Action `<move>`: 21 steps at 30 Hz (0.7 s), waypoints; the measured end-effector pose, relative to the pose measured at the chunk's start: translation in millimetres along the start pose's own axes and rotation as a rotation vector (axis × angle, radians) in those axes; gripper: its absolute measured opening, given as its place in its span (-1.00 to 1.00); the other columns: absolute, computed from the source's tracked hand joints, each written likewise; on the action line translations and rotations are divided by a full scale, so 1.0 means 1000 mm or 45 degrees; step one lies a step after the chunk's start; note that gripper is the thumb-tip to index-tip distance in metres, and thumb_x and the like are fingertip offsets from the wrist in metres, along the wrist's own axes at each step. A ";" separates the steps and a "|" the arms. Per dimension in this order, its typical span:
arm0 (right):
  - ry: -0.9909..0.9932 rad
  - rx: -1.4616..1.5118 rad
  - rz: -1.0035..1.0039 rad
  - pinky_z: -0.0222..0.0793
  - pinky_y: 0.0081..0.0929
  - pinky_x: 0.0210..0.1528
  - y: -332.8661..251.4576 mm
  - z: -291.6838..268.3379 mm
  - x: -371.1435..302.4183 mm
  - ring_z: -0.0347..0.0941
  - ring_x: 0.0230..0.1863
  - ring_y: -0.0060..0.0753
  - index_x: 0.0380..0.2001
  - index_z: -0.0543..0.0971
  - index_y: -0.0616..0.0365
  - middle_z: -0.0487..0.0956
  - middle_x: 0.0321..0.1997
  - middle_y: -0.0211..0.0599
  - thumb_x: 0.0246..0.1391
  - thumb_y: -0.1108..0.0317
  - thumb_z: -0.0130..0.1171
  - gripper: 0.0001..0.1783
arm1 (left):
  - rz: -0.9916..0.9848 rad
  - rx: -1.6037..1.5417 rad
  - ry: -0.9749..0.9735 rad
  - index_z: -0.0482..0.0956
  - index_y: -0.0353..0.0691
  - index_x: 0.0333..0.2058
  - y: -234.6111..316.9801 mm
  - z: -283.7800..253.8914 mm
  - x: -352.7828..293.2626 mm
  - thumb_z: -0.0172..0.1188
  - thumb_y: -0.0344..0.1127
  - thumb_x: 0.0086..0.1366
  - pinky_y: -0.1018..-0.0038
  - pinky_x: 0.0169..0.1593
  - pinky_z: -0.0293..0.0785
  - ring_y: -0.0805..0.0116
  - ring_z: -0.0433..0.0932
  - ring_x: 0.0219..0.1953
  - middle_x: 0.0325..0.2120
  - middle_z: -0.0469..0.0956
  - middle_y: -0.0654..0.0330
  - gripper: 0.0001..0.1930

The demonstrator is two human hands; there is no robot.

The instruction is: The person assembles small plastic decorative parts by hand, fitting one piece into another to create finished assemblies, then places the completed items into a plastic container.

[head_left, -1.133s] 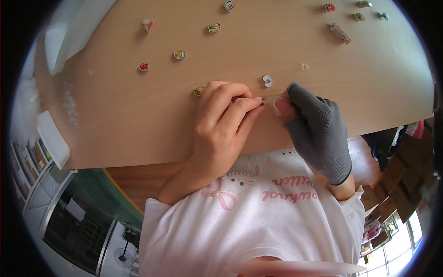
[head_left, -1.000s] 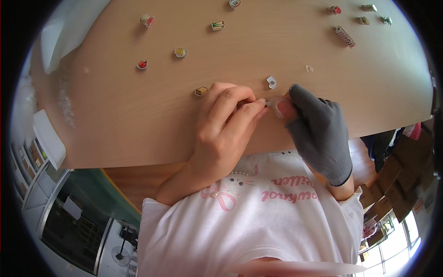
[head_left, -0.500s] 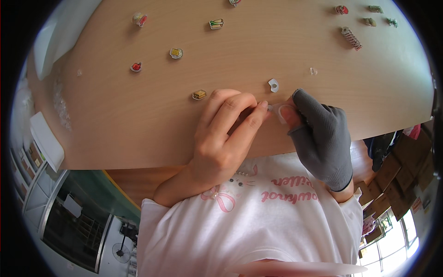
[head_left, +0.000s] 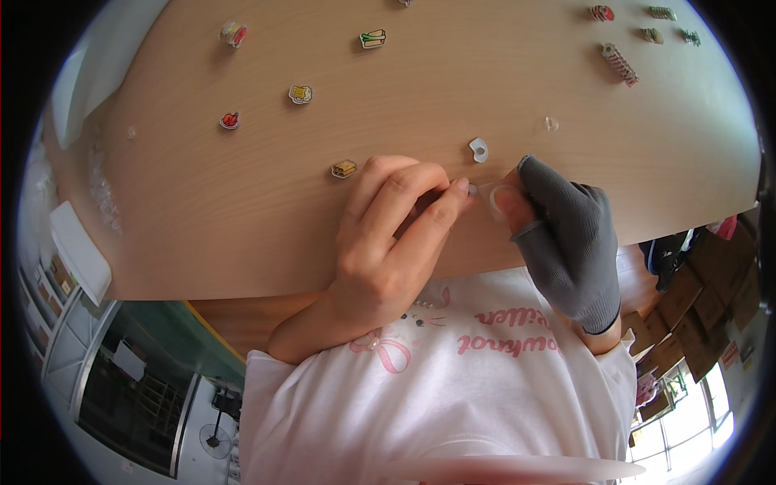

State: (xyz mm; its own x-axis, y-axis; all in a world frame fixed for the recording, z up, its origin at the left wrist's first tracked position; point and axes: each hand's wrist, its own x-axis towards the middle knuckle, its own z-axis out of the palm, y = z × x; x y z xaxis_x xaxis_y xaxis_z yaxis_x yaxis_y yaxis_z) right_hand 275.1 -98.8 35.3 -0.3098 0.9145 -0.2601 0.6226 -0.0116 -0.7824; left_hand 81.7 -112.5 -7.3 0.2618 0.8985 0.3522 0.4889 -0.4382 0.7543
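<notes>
My bare left hand [head_left: 390, 234] and my right hand [head_left: 558, 234], which wears a grey fingerless glove, meet near the front edge of the wooden table [head_left: 242, 210]. Between their fingertips they pinch a small clear plastic piece [head_left: 487, 194]. A small white charm [head_left: 478, 149] lies on the table just beyond the fingers. A yellow charm [head_left: 343, 168] lies beside my left hand.
Several small colourful charms are scattered over the far part of the table: a red one [head_left: 230, 120], a yellow mug shape [head_left: 301, 94], a sandwich shape [head_left: 373, 38], a striped bar [head_left: 620, 63]. A tiny clear bit [head_left: 550, 124] lies to the right. Cardboard boxes [head_left: 695, 299] stand on the floor, right.
Both hands have stayed together at the table edge, working the small clear piece; the view has shifted slightly, so the charms sit a little higher and further left.
</notes>
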 end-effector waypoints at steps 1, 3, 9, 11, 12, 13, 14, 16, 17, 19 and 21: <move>-0.003 -0.001 0.001 0.29 -0.19 -0.49 -0.001 0.000 0.000 0.45 -0.58 0.04 -0.38 0.47 0.19 0.47 -0.62 -0.13 0.07 0.48 0.25 -0.87 | -0.005 -0.002 -0.004 0.66 -0.49 -0.31 0.001 0.000 0.000 0.40 -0.68 -0.03 0.42 -0.45 0.45 0.20 0.49 -0.29 -0.34 0.50 0.09 -0.77; -0.013 -0.002 0.042 0.27 -0.42 -0.49 -0.004 0.001 0.000 0.35 -0.64 -0.22 -0.44 0.48 0.24 0.41 -0.64 -0.21 0.20 0.51 0.14 -0.88 | -0.009 -0.008 -0.004 0.66 -0.49 -0.32 0.001 0.001 0.000 0.40 -0.68 -0.03 0.43 -0.44 0.45 0.20 0.49 -0.29 -0.33 0.50 0.09 -0.77; -0.031 -0.029 0.104 0.28 -0.43 -0.49 -0.009 0.002 0.002 0.38 -0.65 -0.22 -0.44 0.48 0.25 0.42 -0.65 -0.21 0.20 0.50 0.15 -0.87 | -0.069 -0.015 0.048 0.73 -0.36 -0.32 0.002 0.001 0.001 0.48 -0.69 -0.12 0.49 -0.48 0.33 0.32 0.46 -0.36 -0.37 0.54 0.17 -0.69; -0.048 0.001 0.127 0.28 -0.42 -0.49 -0.010 0.001 0.004 0.38 -0.65 -0.19 -0.43 0.48 0.27 0.42 -0.64 -0.18 0.19 0.50 0.16 -0.88 | -0.075 -0.014 0.041 0.73 -0.36 -0.32 0.001 0.001 0.002 0.48 -0.70 -0.13 0.48 -0.47 0.33 0.32 0.46 -0.37 -0.38 0.54 0.17 -0.69; -0.065 0.033 0.149 0.28 -0.40 -0.50 -0.011 0.000 0.004 0.38 -0.65 -0.15 -0.42 0.49 0.28 0.43 -0.64 -0.16 0.18 0.50 0.17 -0.89 | -0.078 -0.027 0.045 0.72 -0.37 -0.33 0.001 0.001 0.002 0.48 -0.70 -0.14 0.48 -0.46 0.34 0.31 0.47 -0.37 -0.38 0.54 0.17 -0.69; -0.066 0.034 0.152 0.28 -0.40 -0.50 -0.012 0.000 0.006 0.38 -0.65 -0.15 -0.42 0.49 0.28 0.43 -0.64 -0.16 0.18 0.50 0.17 -0.89 | -0.080 -0.040 0.049 0.71 -0.37 -0.35 0.001 0.001 0.002 0.47 -0.70 -0.15 0.47 -0.44 0.35 0.30 0.47 -0.37 -0.38 0.53 0.17 -0.69; -0.068 -0.009 0.108 0.28 -0.37 -0.51 -0.013 -0.001 0.008 0.38 -0.65 -0.12 -0.41 0.49 0.29 0.42 -0.65 -0.14 0.17 0.50 0.17 -0.90 | -0.082 -0.041 0.046 0.71 -0.37 -0.35 0.000 0.001 0.002 0.47 -0.70 -0.15 0.47 -0.44 0.35 0.30 0.47 -0.37 -0.38 0.53 0.17 -0.69; -0.069 -0.051 0.065 0.27 -0.35 -0.51 -0.016 -0.003 0.013 0.38 -0.65 -0.08 -0.39 0.50 0.31 0.42 -0.65 -0.11 0.17 0.51 0.18 -0.91 | -0.131 -0.103 0.036 0.69 -0.39 -0.38 -0.002 0.000 0.003 0.46 -0.72 -0.17 0.46 -0.43 0.37 0.29 0.47 -0.37 -0.39 0.53 0.17 -0.71; -0.119 -0.059 0.106 0.27 -0.33 -0.52 -0.019 -0.005 0.016 0.38 -0.65 -0.06 -0.38 0.51 0.32 0.42 -0.65 -0.09 0.16 0.51 0.19 -0.91 | -0.132 -0.104 0.033 0.69 -0.39 -0.38 -0.002 -0.001 0.004 0.46 -0.72 -0.17 0.46 -0.43 0.37 0.29 0.47 -0.37 -0.39 0.53 0.17 -0.71; -0.169 -0.065 0.147 0.26 -0.31 -0.52 -0.021 -0.007 0.019 0.38 -0.65 -0.03 -0.37 0.51 0.33 0.41 -0.65 -0.06 0.15 0.51 0.19 -0.91 | -0.149 -0.122 0.011 0.69 -0.40 -0.39 -0.003 -0.003 0.005 0.45 -0.73 -0.17 0.44 -0.43 0.37 0.28 0.47 -0.37 -0.39 0.53 0.17 -0.72; -0.276 -0.018 0.154 0.26 -0.32 -0.52 -0.018 -0.010 0.022 0.35 -0.65 -0.06 -0.38 0.51 0.34 0.41 -0.64 -0.07 0.17 0.49 0.18 -0.89 | -0.145 -0.121 0.006 0.69 -0.39 -0.39 -0.003 -0.003 0.006 0.45 -0.73 -0.18 0.44 -0.43 0.37 0.29 0.47 -0.37 -0.39 0.53 0.17 -0.71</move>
State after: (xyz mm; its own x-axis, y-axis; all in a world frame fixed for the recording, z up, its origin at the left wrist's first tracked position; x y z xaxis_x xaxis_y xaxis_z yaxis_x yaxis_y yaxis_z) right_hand 264.3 -74.0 48.9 -0.3781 0.7989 -0.4678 0.6741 -0.1087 -0.7306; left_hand 79.5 -105.4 -5.6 0.2053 0.9424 0.2640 0.4343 -0.3294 0.8384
